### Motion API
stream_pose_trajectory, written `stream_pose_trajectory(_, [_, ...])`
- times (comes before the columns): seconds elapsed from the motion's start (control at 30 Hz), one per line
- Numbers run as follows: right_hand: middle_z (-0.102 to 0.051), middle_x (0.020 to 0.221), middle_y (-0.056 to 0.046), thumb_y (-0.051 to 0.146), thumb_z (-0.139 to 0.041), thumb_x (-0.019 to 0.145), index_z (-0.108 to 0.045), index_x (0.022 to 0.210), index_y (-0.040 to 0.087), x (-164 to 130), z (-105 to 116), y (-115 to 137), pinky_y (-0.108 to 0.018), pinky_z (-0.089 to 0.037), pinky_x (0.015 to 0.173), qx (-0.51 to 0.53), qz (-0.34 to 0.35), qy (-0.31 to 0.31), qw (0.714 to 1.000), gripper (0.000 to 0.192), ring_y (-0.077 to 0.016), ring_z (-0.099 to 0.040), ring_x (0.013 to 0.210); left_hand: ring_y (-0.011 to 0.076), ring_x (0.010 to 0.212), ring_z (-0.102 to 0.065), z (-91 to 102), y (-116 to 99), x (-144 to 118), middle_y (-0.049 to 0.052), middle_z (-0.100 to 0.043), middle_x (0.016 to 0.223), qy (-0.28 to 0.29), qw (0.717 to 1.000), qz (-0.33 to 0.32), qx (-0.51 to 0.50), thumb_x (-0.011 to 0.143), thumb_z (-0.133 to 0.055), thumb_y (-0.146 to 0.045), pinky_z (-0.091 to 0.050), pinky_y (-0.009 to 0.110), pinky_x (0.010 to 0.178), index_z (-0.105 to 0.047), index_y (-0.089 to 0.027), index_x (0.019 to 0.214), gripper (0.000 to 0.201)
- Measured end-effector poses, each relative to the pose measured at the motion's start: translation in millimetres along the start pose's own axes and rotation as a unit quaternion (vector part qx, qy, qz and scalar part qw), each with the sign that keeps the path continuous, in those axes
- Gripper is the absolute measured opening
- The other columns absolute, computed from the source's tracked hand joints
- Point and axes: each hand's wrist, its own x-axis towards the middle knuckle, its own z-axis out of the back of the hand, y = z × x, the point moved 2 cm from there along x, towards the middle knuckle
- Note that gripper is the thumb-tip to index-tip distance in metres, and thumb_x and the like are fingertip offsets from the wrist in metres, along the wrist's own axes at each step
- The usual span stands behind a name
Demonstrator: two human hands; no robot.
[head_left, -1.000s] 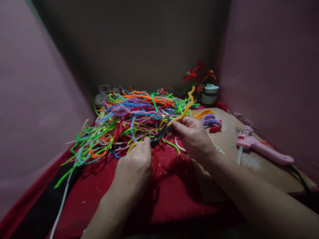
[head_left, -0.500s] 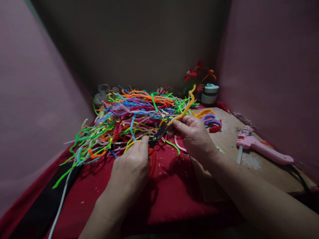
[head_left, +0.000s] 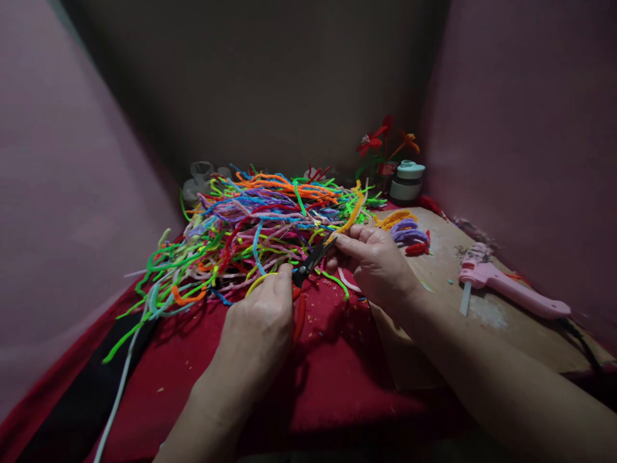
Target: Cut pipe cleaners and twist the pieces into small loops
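Observation:
My left hand is closed around the red handles of scissors with dark blades, which point up and to the right. My right hand pinches a fuzzy yellow-orange pipe cleaner between thumb and fingers. The blades meet its lower end right beside my right fingertips; whether they have closed on it I cannot tell. Just beyond both hands lies a large tangled heap of pipe cleaners in many colours.
On the right, a pink hot glue gun rests on a brown board near bundled orange, purple and red pieces. Behind stand a lidded jar and red and orange craft flowers. Small scraps dot the red cloth.
The free end of the yellow-orange pipe cleaner has swung left and down, and less of it sticks up. The scissors have shifted slightly to the right; my right hand has barely moved.

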Motion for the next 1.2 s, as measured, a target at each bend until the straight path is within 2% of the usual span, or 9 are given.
stream_pose_trajectory(0.13, [-0.059, 0.056, 0.001, 0.027, -0.066, 0.066, -0.056, 0.065, 0.014, -0.3, -0.8, -2.2, -0.020, -0.045, 0.047, 0.007, -0.010, -0.009, 1.000, 0.016, -0.0077, -0.054, 0.046, 0.0213, 0.080, -0.067, -2.6, -2.0, -0.2, 0.015, -0.067, 0.089, -0.010, 1.000, -0.007, 0.008, 0.083, -0.038, -0.008, -0.056, 0.031, 0.069, -0.051, -0.004, 0.119, 0.038])
stream_pose_trajectory(0.33, [-0.058, 0.056, 0.002, 0.026, -0.064, 0.068, -0.055, 0.065, 0.014, -1.5, -2.6, -3.4, -0.020, -0.045, 0.046, -0.013, 0.032, -0.039, 0.999, 0.015, -0.0074, -0.053, 0.046, 0.0216, 0.082, -0.067, -6.8, -3.2, 0.3, 0.015, -0.066, 0.087, -0.014, 1.000, -0.020, -0.004, 0.083, -0.036, -0.004, -0.056, 0.032, 0.070, -0.050, -0.002, 0.119, 0.039])
stream_pose_trajectory(0.53, [-0.057, 0.055, 0.002, 0.023, -0.063, 0.064, -0.054, 0.064, 0.014, -0.7, -1.9, -0.8, -0.021, -0.045, 0.045, -0.009, -0.004, -0.016, 1.000, 0.012, -0.0080, -0.053, 0.044, 0.0264, 0.090, -0.065, -6.4, -2.1, 1.5, 0.018, -0.064, 0.091, -0.037, 0.999, -0.030, 0.009, 0.083, -0.034, -0.003, -0.057, 0.035, 0.071, -0.048, 0.001, 0.121, 0.040])
stream_pose_trajectory(0.73, [-0.058, 0.053, 0.001, 0.016, -0.061, 0.063, -0.055, 0.060, 0.013, -0.2, 1.6, 0.9, -0.020, -0.044, 0.044, 0.008, -0.043, 0.009, 0.999, 0.007, -0.0076, -0.053, 0.042, 0.0258, 0.087, -0.066, -4.5, -2.3, -0.4, 0.018, -0.064, 0.090, -0.048, 0.998, -0.035, 0.014, 0.082, -0.033, -0.002, -0.057, 0.035, 0.069, -0.048, 0.001, 0.120, 0.041])
stream_pose_trajectory(0.97, [-0.059, 0.055, 0.000, 0.018, -0.061, 0.067, -0.054, 0.062, 0.013, -3.9, -1.3, 0.1, -0.021, -0.044, 0.045, 0.011, -0.043, -0.028, 0.999, 0.010, -0.0073, -0.053, 0.043, 0.0232, 0.081, -0.068, -6.9, -0.1, -1.8, 0.017, -0.067, 0.090, -0.036, 0.999, -0.023, -0.019, 0.080, -0.036, -0.002, -0.057, 0.033, 0.068, -0.049, 0.000, 0.119, 0.041])
stream_pose_trajectory(1.1, [-0.060, 0.059, -0.001, 0.018, -0.060, 0.069, -0.056, 0.065, 0.012, -4.4, -2.0, 1.1, -0.022, -0.045, 0.046, -0.006, -0.023, -0.043, 0.999, 0.008, -0.0079, -0.054, 0.045, 0.0241, 0.092, -0.066, -7.0, 2.9, 0.3, 0.018, -0.065, 0.104, -0.051, 0.996, 0.015, -0.068, 0.082, -0.039, -0.006, -0.056, 0.035, 0.077, -0.047, -0.002, 0.121, 0.040])
stream_pose_trajectory(1.2, [-0.060, 0.058, -0.001, 0.019, -0.060, 0.070, -0.056, 0.064, 0.012, -4.0, -1.8, 3.2, -0.021, -0.045, 0.045, -0.020, -0.006, -0.057, 0.998, 0.010, -0.0074, -0.053, 0.044, 0.0257, 0.100, -0.063, -7.6, 1.3, 1.3, 0.019, -0.063, 0.107, -0.052, 0.997, 0.006, -0.057, 0.082, -0.039, -0.006, -0.054, 0.037, 0.083, -0.045, -0.001, 0.123, 0.042])
